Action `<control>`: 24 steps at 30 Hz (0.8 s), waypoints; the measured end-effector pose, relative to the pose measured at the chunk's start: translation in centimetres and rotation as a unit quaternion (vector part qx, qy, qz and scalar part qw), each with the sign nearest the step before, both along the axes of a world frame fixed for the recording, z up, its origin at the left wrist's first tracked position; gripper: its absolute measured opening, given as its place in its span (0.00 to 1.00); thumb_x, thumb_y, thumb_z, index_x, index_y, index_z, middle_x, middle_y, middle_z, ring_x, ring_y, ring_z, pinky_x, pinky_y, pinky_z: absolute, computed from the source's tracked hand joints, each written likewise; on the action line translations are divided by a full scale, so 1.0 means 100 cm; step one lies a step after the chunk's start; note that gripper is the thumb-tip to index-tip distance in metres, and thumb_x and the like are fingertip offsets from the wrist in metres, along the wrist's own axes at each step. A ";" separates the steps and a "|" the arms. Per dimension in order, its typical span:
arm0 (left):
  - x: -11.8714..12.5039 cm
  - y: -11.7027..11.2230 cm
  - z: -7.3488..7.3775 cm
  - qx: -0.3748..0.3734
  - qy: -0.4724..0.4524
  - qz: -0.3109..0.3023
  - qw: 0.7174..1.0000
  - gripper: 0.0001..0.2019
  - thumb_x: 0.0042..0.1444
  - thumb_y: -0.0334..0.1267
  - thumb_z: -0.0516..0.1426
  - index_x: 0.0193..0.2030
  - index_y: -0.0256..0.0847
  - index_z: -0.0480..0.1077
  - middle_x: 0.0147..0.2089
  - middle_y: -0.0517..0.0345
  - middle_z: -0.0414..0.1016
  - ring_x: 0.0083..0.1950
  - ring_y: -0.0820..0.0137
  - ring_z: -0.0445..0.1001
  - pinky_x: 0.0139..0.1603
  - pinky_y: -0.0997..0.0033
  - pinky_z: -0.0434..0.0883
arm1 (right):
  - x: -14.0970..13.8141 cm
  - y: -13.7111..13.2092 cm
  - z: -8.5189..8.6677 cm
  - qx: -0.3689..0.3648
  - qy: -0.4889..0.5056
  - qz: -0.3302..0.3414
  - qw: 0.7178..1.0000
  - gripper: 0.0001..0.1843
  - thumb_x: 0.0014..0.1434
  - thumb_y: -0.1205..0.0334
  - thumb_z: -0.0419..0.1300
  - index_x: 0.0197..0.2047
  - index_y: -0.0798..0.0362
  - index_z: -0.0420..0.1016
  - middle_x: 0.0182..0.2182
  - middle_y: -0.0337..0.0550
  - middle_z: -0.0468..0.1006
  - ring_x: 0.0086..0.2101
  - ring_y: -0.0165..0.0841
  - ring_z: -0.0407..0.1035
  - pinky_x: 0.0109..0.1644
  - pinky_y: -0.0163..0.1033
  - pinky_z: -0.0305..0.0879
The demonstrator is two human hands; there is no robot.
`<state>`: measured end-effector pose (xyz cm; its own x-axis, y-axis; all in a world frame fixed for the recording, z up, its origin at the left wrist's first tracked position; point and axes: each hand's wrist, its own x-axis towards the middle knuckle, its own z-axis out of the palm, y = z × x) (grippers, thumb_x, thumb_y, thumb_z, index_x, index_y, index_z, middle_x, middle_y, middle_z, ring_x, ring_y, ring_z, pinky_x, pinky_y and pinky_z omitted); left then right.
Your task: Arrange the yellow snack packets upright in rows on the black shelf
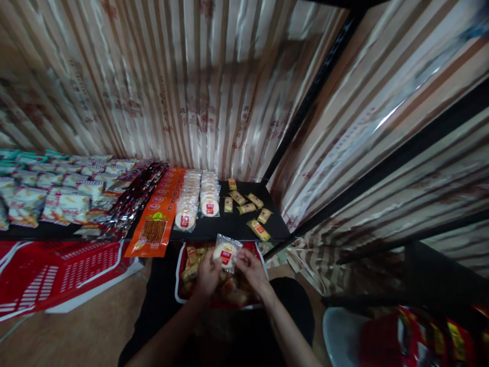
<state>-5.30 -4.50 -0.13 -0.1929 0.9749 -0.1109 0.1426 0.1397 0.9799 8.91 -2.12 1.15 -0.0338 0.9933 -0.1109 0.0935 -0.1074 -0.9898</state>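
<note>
My left hand (208, 272) and my right hand (250, 269) together pinch a clear packet holding a round white cake with a red label (226, 251), just above a red tray (180, 265) full of mixed snack packets on my lap. The fingers of both hands are closed on the packet's edges. Ahead on the black shelf (229, 227) lie two rows of the same round cake packets (198, 196), and several small yellow snack bars (248, 206) lie loose to the right.
Orange snack packets (158, 214), dark red packets (133, 199) and white-green packets (46, 188) fill the shelf's left part. A red plastic basket (57, 272) stands low on the left. Striped foil lines the walls; a black frame post (313, 92) rises on the right.
</note>
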 end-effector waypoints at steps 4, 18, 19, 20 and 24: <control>0.000 0.003 0.004 -0.003 -0.020 0.010 1.000 0.14 0.54 0.42 0.48 0.43 0.37 0.65 0.35 0.55 0.74 0.31 0.70 0.72 0.34 0.69 0.71 | -0.011 -0.002 0.003 0.022 0.004 0.013 1.000 0.13 0.46 0.52 0.61 0.33 0.49 0.72 0.29 0.40 0.78 0.31 0.34 0.73 0.37 0.40 0.70; 0.000 0.028 0.014 0.164 0.260 0.078 0.948 0.29 0.51 0.25 0.46 0.62 0.36 0.53 0.64 0.46 0.55 0.65 0.63 0.52 0.64 0.56 0.56 | -0.035 0.076 0.015 0.067 -0.040 0.024 0.997 0.14 0.47 0.52 0.60 0.33 0.53 0.74 0.29 0.41 0.77 0.30 0.34 0.70 0.37 0.38 0.67; -0.001 0.031 0.015 0.166 0.270 0.070 0.946 0.29 0.50 0.25 0.45 0.62 0.36 0.53 0.65 0.46 0.54 0.66 0.63 0.51 0.64 0.56 0.55 | -0.038 0.082 0.014 0.067 -0.045 0.018 0.997 0.15 0.46 0.52 0.61 0.33 0.54 0.75 0.29 0.41 0.77 0.30 0.33 0.70 0.36 0.38 0.67; -0.002 0.034 0.016 0.166 0.280 0.064 0.943 0.29 0.50 0.25 0.45 0.61 0.36 0.54 0.65 0.47 0.52 0.67 0.63 0.49 0.65 0.56 0.54 | -0.041 0.088 0.012 0.068 -0.050 0.008 0.996 0.15 0.45 0.52 0.61 0.32 0.54 0.75 0.28 0.41 0.77 0.29 0.33 0.70 0.36 0.38 0.67; -0.008 0.045 0.017 0.169 0.308 0.051 0.935 0.27 0.49 0.24 0.46 0.59 0.34 0.58 0.66 0.45 0.51 0.68 0.61 0.46 0.65 0.55 0.53 | -0.050 0.105 0.003 0.085 -0.080 -0.020 0.993 0.17 0.46 0.52 0.60 0.35 0.55 0.77 0.27 0.41 0.76 0.29 0.33 0.70 0.36 0.38 0.67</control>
<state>-6.09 0.00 1.53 -0.2130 0.9074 0.3623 0.6973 -0.1186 0.7069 3.93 8.42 1.44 0.0106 0.9982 0.0586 0.2510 0.0540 -0.9665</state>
